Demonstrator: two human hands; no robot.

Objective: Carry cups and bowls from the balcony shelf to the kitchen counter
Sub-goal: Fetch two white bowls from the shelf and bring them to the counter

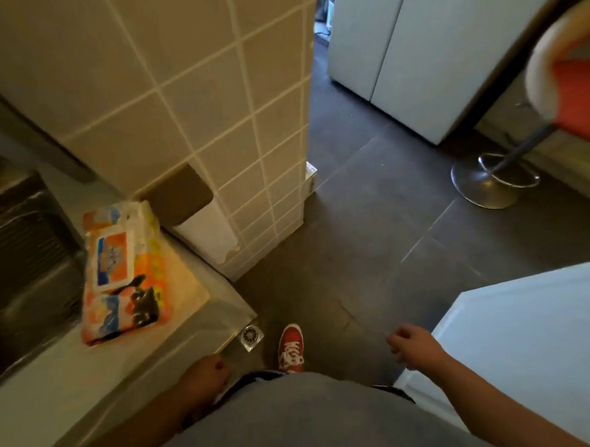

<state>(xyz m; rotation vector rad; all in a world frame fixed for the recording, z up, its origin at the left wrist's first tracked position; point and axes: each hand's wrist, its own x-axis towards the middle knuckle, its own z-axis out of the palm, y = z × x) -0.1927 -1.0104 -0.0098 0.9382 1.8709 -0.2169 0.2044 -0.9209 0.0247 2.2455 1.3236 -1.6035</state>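
Note:
No cup or bowl is in view. My left hand (208, 371) hangs low beside the edge of the grey counter (52, 399), fingers curled with nothing in them. My right hand (413, 348) hangs at the other side, near a white appliance (525, 332), fingers loosely curled and empty. My red shoe (291, 349) is on the dark tiled floor between the two hands.
A colourful pack of wipes (121, 273) lies on the counter beside a steel sink (24, 266). A beige tiled pillar (216, 109) stands ahead on the left. A floor drain (250, 335), a chrome bar stool (496, 179) with an orange seat and white cabinets (414, 52) lie beyond.

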